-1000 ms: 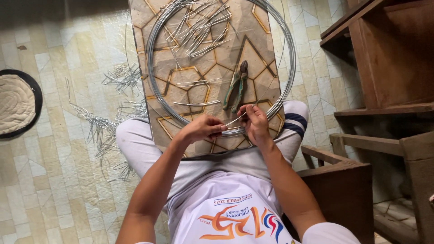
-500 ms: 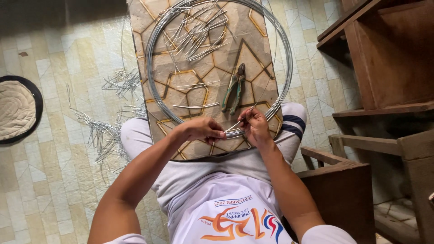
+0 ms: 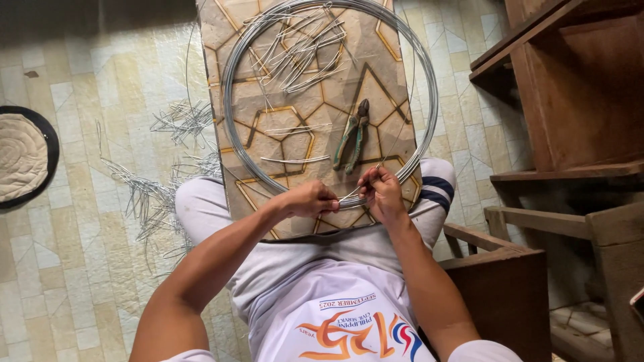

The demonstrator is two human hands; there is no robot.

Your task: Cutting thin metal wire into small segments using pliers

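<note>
Pinching a short wire piece (image 3: 350, 195) between both sets of fingers: left hand (image 3: 310, 199) curled narrow on its near end, right hand (image 3: 382, 193) closed on its far end, right where the piece is meeting the near arc of the wire coil (image 3: 231, 87). Touching the coil at that spot, as far as can be told; the exact wrap is too small to make out.

Lying flat on a patterned board (image 3: 376, 87), the coil, one big ring of several grey turns. Resting across the lap, the board, tan with gold hexagon lines, serving as the worktop. Sitting inside the ring, just beyond the right hand, one pair of pliers (image 3: 353, 136) with green handles, jaws pointing away. Lying near the ring's middle, two loose cut wires (image 3: 295, 159), one above the other. Piling at the far side, inside the ring, a heap of cut wires (image 3: 298, 43), too many to count.

Spreading on the tiled floor (image 3: 74, 268) to the left, more wire scraps (image 3: 151, 198), uncounted. Showing at the left edge, one round dark-rimmed mat (image 3: 23, 157). Standing to the right, brown wooden furniture (image 3: 570, 87).
</note>
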